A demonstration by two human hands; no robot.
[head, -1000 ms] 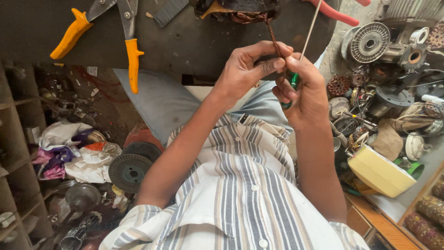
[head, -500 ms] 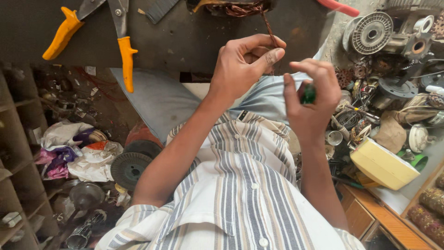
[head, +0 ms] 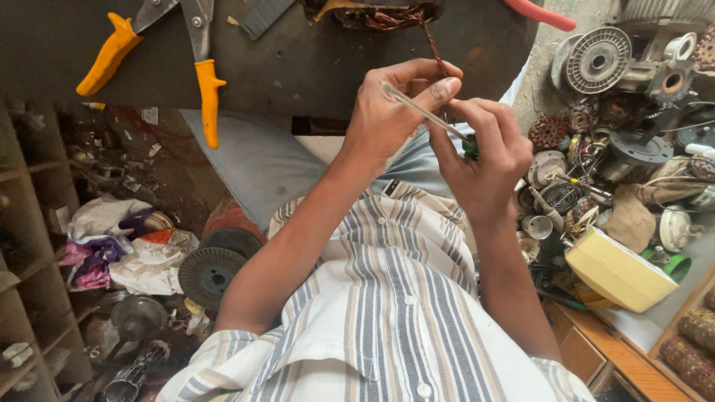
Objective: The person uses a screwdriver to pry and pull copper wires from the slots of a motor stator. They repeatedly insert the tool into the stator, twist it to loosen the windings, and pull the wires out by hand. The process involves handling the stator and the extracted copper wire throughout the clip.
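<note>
Cluttered workshop floor spreads around a dark table (head: 313, 59), seen from above over the person's striped shirt (head: 387, 320). Both hands work close together at the near edge of the table. The left hand (head: 391, 112) has its fingers (head: 439, 89) curled and pinched around a twisted bundle of copper wire (head: 432, 48), which runs up from the fingers to a motor winding (head: 380, 11) lying at the table's far edge. The right hand (head: 484, 160) is closed around the green handle of a thin screwdriver (head: 421, 112), whose pale shaft slants up and left across the left fingers, touching them. Well to the left of the fingers, yellow-handled snips (head: 201, 82) lie on the table. To the right of the right hand, off the table, motor parts and coils (head: 596, 134) are heaped, with a yellow box (head: 618, 272) below them.
</note>
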